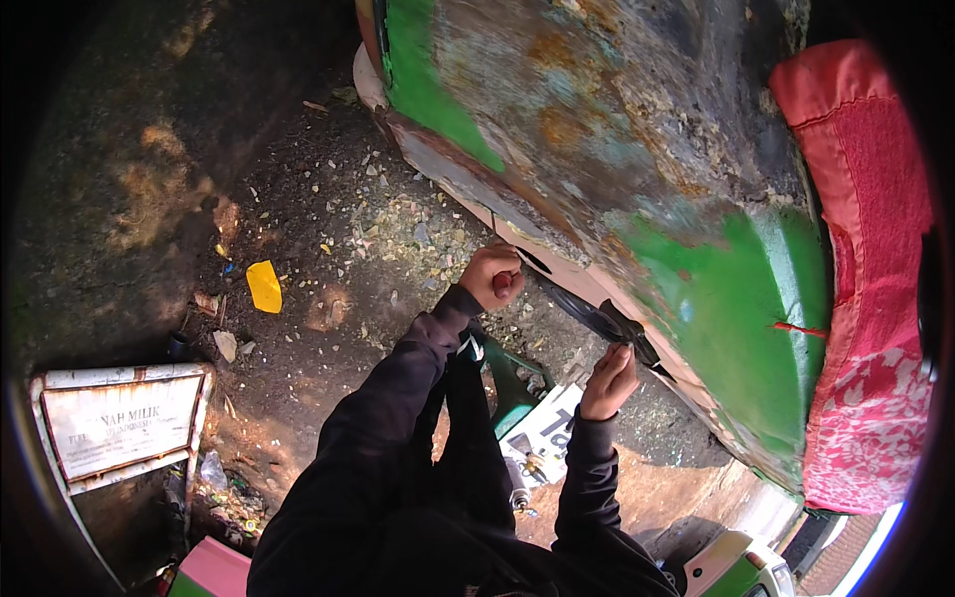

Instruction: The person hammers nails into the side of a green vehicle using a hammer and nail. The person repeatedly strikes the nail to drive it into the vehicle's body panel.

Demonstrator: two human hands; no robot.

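Observation:
My left hand (486,277) is closed in a fist around a dark red tool handle (503,282). The handle's butt end faces me, and the fist hides the rest of the tool. Just above the fist runs the pale lower sill (589,277) of a vehicle body, with a dark oval slot in it. Lower down on the right, my right hand (610,382) has its fingertips pinched at the end of a black flap (624,321) by the sill. Above both hands slopes a body panel (552,112) with rust, bare metal and patches of green paint.
A red patterned cloth (858,298) hangs over the panel's right side. Below me are a green plastic stool (511,395), a printed white sheet (548,440) and a spray can (520,492). Stone chips and a yellow scrap (264,286) litter the ground. A rusty framed sign (123,429) stands left.

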